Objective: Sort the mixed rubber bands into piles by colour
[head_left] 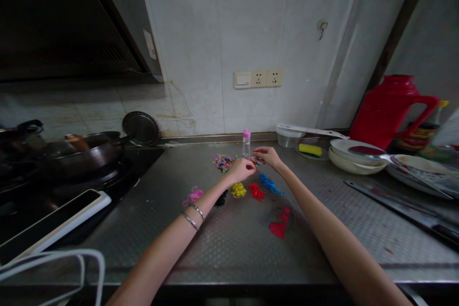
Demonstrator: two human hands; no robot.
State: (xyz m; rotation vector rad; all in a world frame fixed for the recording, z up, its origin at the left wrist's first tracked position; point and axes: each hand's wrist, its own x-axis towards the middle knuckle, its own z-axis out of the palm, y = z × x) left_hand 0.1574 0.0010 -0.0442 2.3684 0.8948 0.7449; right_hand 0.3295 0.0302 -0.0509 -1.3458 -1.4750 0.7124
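Small loops that look like rubber bands lie on the metal counter, grouped by colour: a pink pile (193, 195), a black pile (221, 198), a yellow pile (238, 190), a red pile (256, 192) and a blue pile (271, 184). Behind them is a mixed-colour pile (223, 162), partly covered by my hands. My left hand (243, 168) is closed in a pinch over this pile. To its right, my right hand (268, 157) also pinches, near more mixed bands; anything in either pinch is too small to see. A clear bottle with a pink cap (246, 143) stands upright just behind.
A red torn scrap (279, 224) lies near the front. At right are a plastic tub (288, 138), a yellow sponge (310, 150), stacked bowls (355, 162), a knife (398, 206) and a red thermos jug (383, 110). A pan (79, 158) sits on the stove at left.
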